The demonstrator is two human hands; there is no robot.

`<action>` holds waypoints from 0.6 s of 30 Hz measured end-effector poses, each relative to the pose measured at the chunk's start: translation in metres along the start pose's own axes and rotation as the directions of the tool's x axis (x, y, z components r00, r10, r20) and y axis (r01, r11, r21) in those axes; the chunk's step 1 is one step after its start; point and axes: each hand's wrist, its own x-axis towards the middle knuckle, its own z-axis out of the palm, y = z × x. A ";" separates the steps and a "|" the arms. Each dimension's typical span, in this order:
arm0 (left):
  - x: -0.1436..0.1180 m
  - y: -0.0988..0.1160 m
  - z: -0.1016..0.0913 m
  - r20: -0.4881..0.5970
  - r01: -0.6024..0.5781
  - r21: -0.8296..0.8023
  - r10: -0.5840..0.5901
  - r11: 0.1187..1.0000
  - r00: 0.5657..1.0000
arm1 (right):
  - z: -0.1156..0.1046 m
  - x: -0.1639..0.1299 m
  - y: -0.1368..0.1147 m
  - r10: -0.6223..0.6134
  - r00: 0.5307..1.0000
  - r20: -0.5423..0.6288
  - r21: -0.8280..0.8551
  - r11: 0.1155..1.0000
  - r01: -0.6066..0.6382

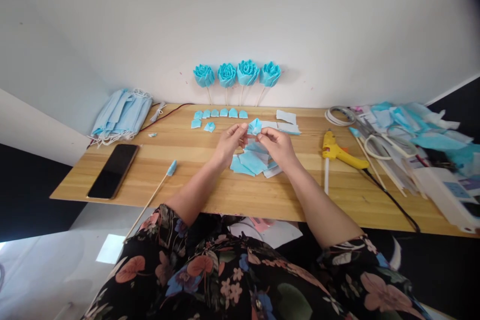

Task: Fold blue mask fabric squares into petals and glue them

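Both hands, left hand and right hand, pinch one folded blue fabric petal between closed fingertips above cut blue pieces on the bench.

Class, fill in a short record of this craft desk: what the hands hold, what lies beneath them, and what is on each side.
Hands: left hand and right hand pinch one folded blue piece
Beneath: pile of blue squares
Wall: four blue roses
Left side: phone, stack of masks, skewer
Right side: yellow glue gun
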 end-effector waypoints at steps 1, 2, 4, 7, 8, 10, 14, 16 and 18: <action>0.000 0.000 0.001 -0.005 0.011 0.012 -0.011 1.000 1.000 | 0.000 0.000 0.001 0.003 1.000 -0.010 0.015 1.000 -0.002; -0.001 0.000 0.001 -0.006 0.020 0.021 -0.020 1.000 1.000 | 0.000 0.001 0.002 0.005 1.000 -0.015 0.029 1.000 -0.004; -0.001 0.000 0.002 -0.002 0.025 0.024 -0.025 0.999 1.000 | 0.000 0.001 0.003 0.007 1.000 -0.011 0.048 0.999 -0.006; -0.001 0.001 0.001 -0.014 0.022 0.009 -0.022 1.000 1.000 | 0.000 0.001 0.001 0.011 1.000 -0.014 0.067 0.998 -0.010; -0.001 0.001 0.001 -0.017 0.021 0.011 -0.021 1.000 1.000 | 0.000 0.000 0.000 0.012 1.000 -0.023 0.071 0.997 -0.010; -0.002 0.002 0.000 -0.006 0.015 0.029 -0.014 0.999 1.000 | 0.000 0.000 -0.001 0.014 0.999 -0.042 0.078 0.997 -0.010; -0.005 0.004 0.003 0.039 0.002 0.082 -0.005 0.997 0.999 | 0.001 0.000 0.000 0.026 0.998 -0.053 0.107 0.994 -0.020; -0.006 0.005 0.004 0.035 0.002 0.089 -0.006 0.996 0.999 | 0.002 0.001 0.002 0.018 0.999 -0.045 0.101 0.995 -0.014; -0.007 0.006 0.004 0.023 -0.009 0.089 0.007 0.996 1.000 | 0.002 0.000 0.003 0.007 0.999 -0.041 0.077 0.997 -0.003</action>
